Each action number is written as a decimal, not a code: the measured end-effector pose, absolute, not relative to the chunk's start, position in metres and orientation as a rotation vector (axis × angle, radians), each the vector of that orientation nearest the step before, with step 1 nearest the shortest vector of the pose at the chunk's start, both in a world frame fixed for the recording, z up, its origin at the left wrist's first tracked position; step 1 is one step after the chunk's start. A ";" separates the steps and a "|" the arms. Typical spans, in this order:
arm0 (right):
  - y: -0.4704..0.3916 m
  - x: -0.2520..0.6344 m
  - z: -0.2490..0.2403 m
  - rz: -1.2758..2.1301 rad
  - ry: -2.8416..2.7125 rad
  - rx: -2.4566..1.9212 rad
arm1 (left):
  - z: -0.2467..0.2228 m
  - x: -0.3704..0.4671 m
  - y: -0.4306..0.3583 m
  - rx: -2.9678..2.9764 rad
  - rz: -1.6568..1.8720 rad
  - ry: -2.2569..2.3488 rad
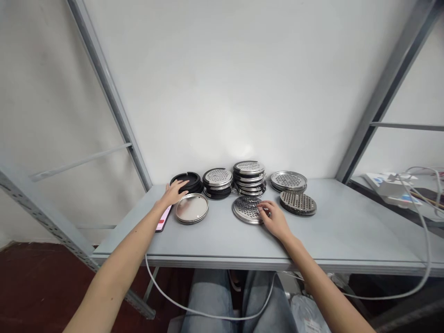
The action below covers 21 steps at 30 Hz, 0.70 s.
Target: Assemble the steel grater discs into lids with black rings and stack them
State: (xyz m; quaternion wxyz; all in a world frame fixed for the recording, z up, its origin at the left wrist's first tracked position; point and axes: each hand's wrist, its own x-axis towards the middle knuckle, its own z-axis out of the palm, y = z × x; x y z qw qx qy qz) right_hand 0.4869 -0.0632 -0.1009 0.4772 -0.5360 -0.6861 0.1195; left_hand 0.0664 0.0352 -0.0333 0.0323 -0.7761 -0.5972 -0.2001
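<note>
Where hands rest: six disc piles (249,178).

Soft, even light fell from above; the white wall (222,83) glowed brightly, shadows stayed faint, and the shelf uprights (388,88) bowed at the wide-angle edges.

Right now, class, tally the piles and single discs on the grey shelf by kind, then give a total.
Black ring piles, one under the left hand: 1
Mixed metal-and-black stacks: 2
Perforated metal disc piles: 3
Plain metal lids: 1
Total: 7
</note>
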 end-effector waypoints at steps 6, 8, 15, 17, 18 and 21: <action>-0.063 0.488 -0.101 0.305 -1.681 -1.328 | -0.036 0.076 0.043 -2.439 -0.768 -1.857; -0.063 0.488 -0.101 0.299 -1.678 -1.335 | -0.039 0.075 0.046 -2.447 -0.851 -1.822; -0.064 0.488 -0.101 0.312 -1.669 -1.325 | -0.035 0.067 0.045 -2.487 -0.856 -1.768; -0.064 0.488 -0.100 0.307 -1.674 -1.326 | -0.031 0.060 0.043 -2.555 -0.787 -1.722; -0.064 0.488 -0.100 0.304 -1.676 -1.326 | -0.030 0.057 0.043 -2.589 -0.742 -1.706; -0.064 0.488 -0.100 0.298 -1.678 -1.334 | -0.027 0.046 0.042 -2.604 -0.613 -1.747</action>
